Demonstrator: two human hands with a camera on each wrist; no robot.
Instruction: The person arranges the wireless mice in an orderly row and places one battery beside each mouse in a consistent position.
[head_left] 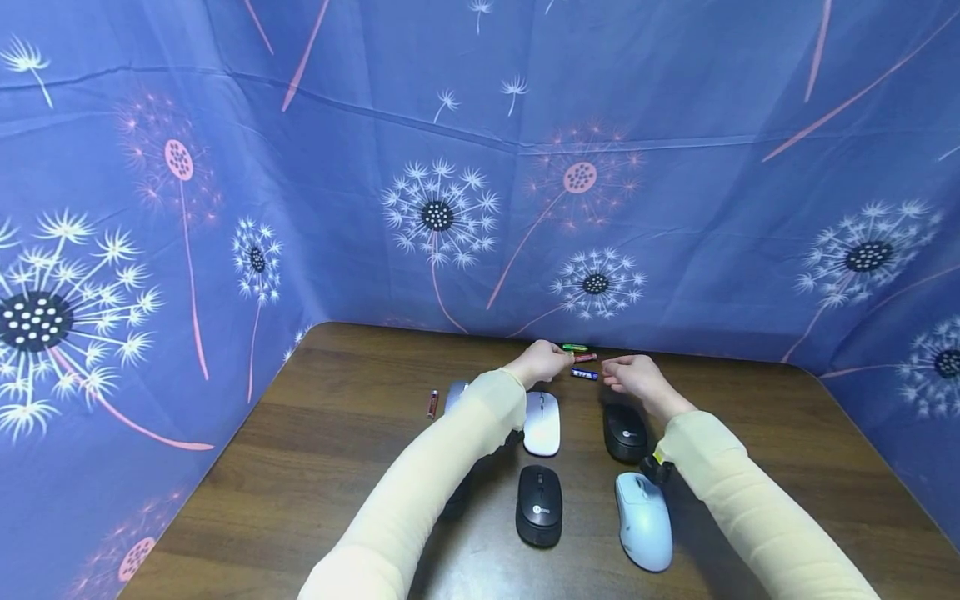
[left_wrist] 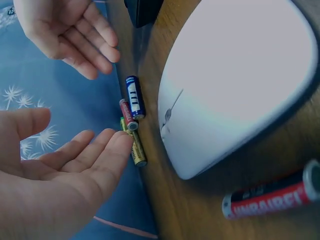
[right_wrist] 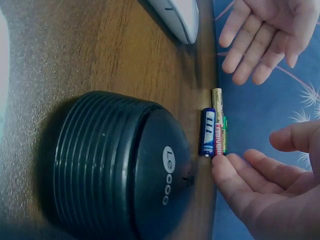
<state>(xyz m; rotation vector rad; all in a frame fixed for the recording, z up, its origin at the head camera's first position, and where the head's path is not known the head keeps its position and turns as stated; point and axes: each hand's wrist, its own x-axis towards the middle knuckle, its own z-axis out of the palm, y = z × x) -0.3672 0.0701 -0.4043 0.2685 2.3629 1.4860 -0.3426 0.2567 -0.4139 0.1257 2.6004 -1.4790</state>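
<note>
as patterned blue cloth (head_left: 480, 108) backs a brown wooden table (head_left: 322, 433), its surface stretching wide toward both side edges, the loose-fingered, empty left hand (head_left: 542, 362) and right hand (head_left: 637, 377) flank clustered batteries (head_left: 584, 374) near the far edge

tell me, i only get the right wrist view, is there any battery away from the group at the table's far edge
Observer: Yes, the head view shows a lone red battery, off to the left.
Operator: is it all red
Observer: No, the left wrist view shows black on it too.
Operator: ok and what sits just on the person's side of the white mouse
Observer: A black mouse, as the head view shows.
</note>
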